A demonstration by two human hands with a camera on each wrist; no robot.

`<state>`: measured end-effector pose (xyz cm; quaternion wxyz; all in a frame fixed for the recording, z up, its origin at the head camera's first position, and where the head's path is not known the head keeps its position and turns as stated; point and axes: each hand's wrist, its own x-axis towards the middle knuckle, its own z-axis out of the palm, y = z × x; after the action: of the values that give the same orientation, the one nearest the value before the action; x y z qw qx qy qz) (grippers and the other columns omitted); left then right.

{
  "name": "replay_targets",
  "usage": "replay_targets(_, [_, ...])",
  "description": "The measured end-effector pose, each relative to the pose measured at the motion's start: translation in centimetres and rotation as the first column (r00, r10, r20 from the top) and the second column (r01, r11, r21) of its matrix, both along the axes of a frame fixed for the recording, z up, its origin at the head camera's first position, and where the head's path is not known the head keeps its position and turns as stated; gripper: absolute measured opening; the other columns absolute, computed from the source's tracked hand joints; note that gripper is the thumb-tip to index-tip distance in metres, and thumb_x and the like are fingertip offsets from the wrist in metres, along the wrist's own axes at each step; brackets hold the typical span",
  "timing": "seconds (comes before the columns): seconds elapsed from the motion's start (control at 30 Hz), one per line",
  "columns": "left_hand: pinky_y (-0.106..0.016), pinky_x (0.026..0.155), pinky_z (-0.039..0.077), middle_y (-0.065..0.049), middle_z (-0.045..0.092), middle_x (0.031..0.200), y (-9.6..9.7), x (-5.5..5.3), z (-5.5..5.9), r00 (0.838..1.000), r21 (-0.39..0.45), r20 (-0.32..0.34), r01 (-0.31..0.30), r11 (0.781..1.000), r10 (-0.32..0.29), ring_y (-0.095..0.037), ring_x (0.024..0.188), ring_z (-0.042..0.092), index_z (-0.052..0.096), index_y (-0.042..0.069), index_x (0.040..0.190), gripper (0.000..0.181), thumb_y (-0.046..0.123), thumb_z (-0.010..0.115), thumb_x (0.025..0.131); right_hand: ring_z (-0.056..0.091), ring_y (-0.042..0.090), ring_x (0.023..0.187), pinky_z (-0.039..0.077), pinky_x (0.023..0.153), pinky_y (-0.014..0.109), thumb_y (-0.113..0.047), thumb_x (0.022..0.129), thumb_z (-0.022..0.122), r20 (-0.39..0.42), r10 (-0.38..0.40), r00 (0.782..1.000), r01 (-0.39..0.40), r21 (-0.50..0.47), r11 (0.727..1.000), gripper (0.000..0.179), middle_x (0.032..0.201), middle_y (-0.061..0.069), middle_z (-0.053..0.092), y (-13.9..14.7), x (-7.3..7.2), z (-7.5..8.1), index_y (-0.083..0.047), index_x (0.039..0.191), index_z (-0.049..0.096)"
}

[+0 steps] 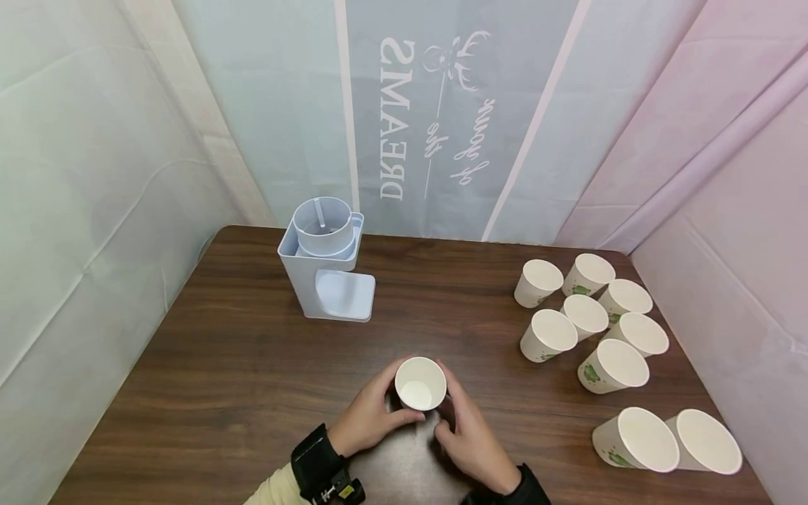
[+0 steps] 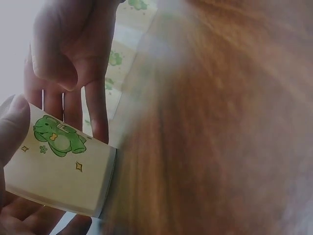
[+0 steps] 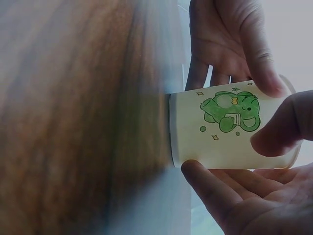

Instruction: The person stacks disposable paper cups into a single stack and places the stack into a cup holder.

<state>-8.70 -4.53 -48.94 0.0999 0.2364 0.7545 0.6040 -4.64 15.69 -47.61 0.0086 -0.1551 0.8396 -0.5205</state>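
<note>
A white paper cup with a green cartoon bear print stands upright between my two hands, its base at the wooden tabletop. My left hand grips it from the left, thumb across the near side and fingers round the back. From the right, my right hand lays nearly straight fingers along the cup's side. The right thumb is bent and held off the cup wall, as the left wrist view shows. Looking in from above, I see only the cup's bare white inside.
A pale plastic stand with a round container on top and a flat foot is at the back left. Several more paper cups stand upright along the right side of the table. Fabric hangs around the back and sides.
</note>
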Motion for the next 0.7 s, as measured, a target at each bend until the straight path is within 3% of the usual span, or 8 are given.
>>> replay_targets(0.27, [-0.047, 0.112, 0.041, -0.004, 0.056, 0.144, 0.1, 0.0, -0.2, 1.000, 0.027, -0.018, -0.019, 0.999, 0.019, -0.026, 0.134, 0.052, 0.046, 0.013, 0.150, 0.078, 0.013, 0.085, 0.083, 0.039, 0.032, 0.141, 0.038, 0.110, 0.022, 0.024, 0.070, 0.049, -0.009, 0.012, 1.000, -0.012, -0.050, 0.999, 0.097, 0.159, 0.018, 0.038, -0.1, -0.1, -0.3, -0.001, 0.160, 0.023])
replay_targets(0.47, [-0.045, 0.110, 0.044, -0.006, 0.058, 0.142, 0.1, 0.1, -0.3, 0.999, 0.028, -0.027, -0.030, 0.999, 0.031, -0.027, 0.131, 0.054, 0.048, 0.011, 0.148, 0.075, 0.012, 0.085, 0.082, 0.040, 0.035, 0.140, 0.041, 0.108, 0.024, 0.023, 0.073, 0.049, 0.045, -0.001, 0.999, 0.003, -0.047, 0.999, 0.093, 0.159, 0.020, 0.037, 0.0, 0.0, 0.1, 0.003, 0.159, 0.023])
replay_targets(0.57, [-0.045, 0.108, 0.045, -0.007, 0.059, 0.140, 0.2, 0.0, -0.3, 0.999, 0.030, -0.034, -0.031, 0.999, 0.032, -0.027, 0.129, 0.055, 0.049, 0.011, 0.147, 0.074, 0.012, 0.085, 0.082, 0.047, 0.038, 0.135, 0.046, 0.106, 0.030, 0.024, 0.075, 0.051, 0.056, -0.018, 0.998, 0.021, -0.044, 0.999, 0.091, 0.158, 0.022, 0.038, 0.3, 0.3, 0.5, 0.002, 0.160, 0.023])
replay_targets(0.7, [-0.044, 0.109, 0.045, -0.006, 0.059, 0.140, 0.2, 0.0, -0.2, 0.999, 0.028, -0.023, -0.035, 0.999, 0.035, -0.026, 0.129, 0.056, 0.049, 0.011, 0.147, 0.075, 0.013, 0.086, 0.082, 0.051, 0.041, 0.131, 0.052, 0.100, 0.045, 0.026, 0.078, 0.055, -0.021, -0.025, 0.999, 0.024, -0.061, 0.998, 0.090, 0.153, 0.027, 0.042, 1.0, 1.0, 1.0, -0.002, 0.159, 0.028])
